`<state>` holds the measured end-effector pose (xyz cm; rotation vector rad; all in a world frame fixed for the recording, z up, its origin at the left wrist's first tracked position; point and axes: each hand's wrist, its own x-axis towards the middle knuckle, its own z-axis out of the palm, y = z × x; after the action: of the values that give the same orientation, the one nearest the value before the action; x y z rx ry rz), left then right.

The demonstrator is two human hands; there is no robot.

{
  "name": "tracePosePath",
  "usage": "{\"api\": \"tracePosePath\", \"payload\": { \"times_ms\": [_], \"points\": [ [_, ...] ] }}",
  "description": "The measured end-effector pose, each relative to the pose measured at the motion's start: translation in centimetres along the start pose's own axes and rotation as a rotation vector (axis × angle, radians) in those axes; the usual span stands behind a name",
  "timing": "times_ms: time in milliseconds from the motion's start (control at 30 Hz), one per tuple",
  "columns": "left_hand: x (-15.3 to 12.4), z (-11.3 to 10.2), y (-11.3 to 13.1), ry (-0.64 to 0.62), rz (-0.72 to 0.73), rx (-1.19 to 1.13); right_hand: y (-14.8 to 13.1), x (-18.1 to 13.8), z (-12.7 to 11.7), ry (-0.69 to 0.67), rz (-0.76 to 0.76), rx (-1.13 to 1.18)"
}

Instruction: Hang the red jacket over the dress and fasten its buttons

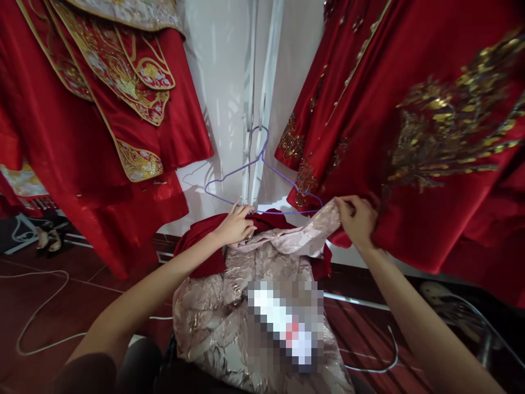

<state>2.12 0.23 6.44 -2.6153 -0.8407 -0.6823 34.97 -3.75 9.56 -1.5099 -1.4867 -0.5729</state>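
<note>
A pale pink brocade garment (262,265) with a metallic pattern lies over my lap, its upper band running between both hands. My right hand (359,220) pinches the right end of this band between thumb and fingers. At the band's left end, my left hand (235,225) is closed on the fabric with its fingers bent. Dark red cloth (200,235) lies beneath and behind the garment. Just beyond my hands, a purple wire hanger (261,156) hangs against a white pole. A blurred-out patch covers a whitish object on the garment.
Red embroidered garments (184,109) hang at the left, and more red beaded garments (377,230) hang close to my right arm. White metal poles (266,71) stand before the wall. A pale cable (41,306) curves across the dark red floor. Shoes (48,241) sit at far left.
</note>
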Motion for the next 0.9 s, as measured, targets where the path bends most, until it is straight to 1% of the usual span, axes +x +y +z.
{"api": "tracePosePath", "payload": {
  "times_ms": [33,100,200,267,433,567,733,833,900],
  "points": [
    [-0.5,-0.4,0.2,0.006,-0.004,-0.003,0.8,-0.2,0.0,0.044,0.037,-0.013],
    [-1.2,-1.2,0.3,0.02,-0.019,-0.006,2.2,-0.5,-0.1,0.077,0.06,-0.044],
    [-2.0,-2.1,0.4,0.032,-0.033,-0.01,3.0,-0.9,0.0,0.042,0.011,-0.092],
    [-2.2,-2.3,0.5,0.037,-0.034,-0.008,2.9,-1.0,0.0,0.031,-0.027,-0.083],
    [-2.1,-2.0,1.1,0.036,-0.039,0.008,1.1,-0.6,-0.3,0.137,-0.023,-0.009],
    [-1.8,-1.9,1.3,0.037,-0.052,0.003,0.5,0.0,-0.6,0.091,-0.031,-0.026],
    [-2.1,-2.1,1.4,0.05,-0.07,-0.018,1.8,0.2,-0.1,0.046,-0.099,-0.098],
    [-2.2,-2.2,1.5,0.043,-0.072,-0.031,2.0,0.1,0.3,0.118,-0.126,-0.081],
    [-2.2,-2.2,1.6,0.038,-0.077,-0.046,1.4,0.2,0.3,0.177,-0.144,-0.049]
  ]
}}
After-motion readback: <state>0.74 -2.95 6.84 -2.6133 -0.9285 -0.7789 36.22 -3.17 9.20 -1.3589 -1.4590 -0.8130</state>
